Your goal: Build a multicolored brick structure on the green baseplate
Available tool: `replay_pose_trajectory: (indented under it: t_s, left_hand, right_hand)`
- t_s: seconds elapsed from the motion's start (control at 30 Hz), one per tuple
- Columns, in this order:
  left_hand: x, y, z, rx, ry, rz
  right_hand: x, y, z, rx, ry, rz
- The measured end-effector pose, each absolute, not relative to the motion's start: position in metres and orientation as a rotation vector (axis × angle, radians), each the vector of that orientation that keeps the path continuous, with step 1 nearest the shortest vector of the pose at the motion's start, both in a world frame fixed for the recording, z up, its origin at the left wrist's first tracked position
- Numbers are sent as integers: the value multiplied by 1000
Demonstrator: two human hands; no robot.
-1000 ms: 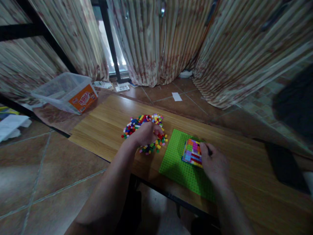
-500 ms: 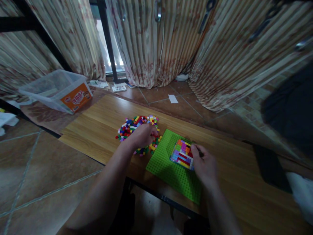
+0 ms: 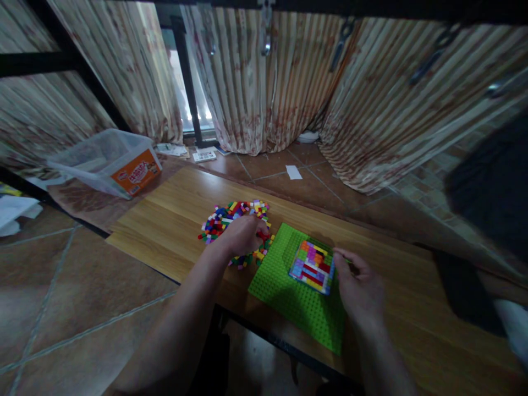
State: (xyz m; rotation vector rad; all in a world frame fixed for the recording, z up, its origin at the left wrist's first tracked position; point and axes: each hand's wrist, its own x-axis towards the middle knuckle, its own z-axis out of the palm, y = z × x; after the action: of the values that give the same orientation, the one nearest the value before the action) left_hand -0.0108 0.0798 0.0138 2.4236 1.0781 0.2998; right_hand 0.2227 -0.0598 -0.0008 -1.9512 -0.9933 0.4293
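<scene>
My left hand (image 3: 246, 235) is over the right side of a pile of loose toy bricks (image 3: 220, 220) in many colours. Its fingertips are closed around a small red brick (image 3: 263, 235). On a green studded baseplate (image 3: 284, 291) sits a low, roughly square build of coloured bricks (image 3: 312, 267), with a dark gap near its upper right. Beside the right edge of that build, my right hand (image 3: 359, 283) hovers with thumb and index finger pinched. Whatever lies between those fingertips is too small to make out.
Pile and baseplate lie on a long wooden table (image 3: 165, 203). A clear plastic bin with an orange label (image 3: 138, 175) stands beyond its left end. At the right lies a dark flat object (image 3: 466, 291). Striped curtains (image 3: 264, 99) hang behind, and a white paper (image 3: 293, 172) is on the floor.
My right hand has drawn back to the right, uncovering the build's right edge. My left hand stays at the pile, the red brick now showing more clearly. The whole view has shifted slightly.
</scene>
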Motion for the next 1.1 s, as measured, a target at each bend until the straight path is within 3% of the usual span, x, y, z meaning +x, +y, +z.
replay_pose_trajectory:
  t_s: [0.47, 0.67, 0.87, 1.1]
  left_hand:
    - [-8, 81, 18, 2354, 1177, 446]
    - [5, 72, 25, 1983, 847, 632]
    - [29, 51, 30, 1565, 642, 543]
    - [48, 38, 34, 1284, 407, 473]
  right_hand:
    - [224, -61, -3, -1929, -1031, 398]
    - [218, -62, -2, -1786, -966, 364]
    - [200, -66, 5, -1621, -1120, 306]
    - [196, -72, 14, -1459, -1305, 584]
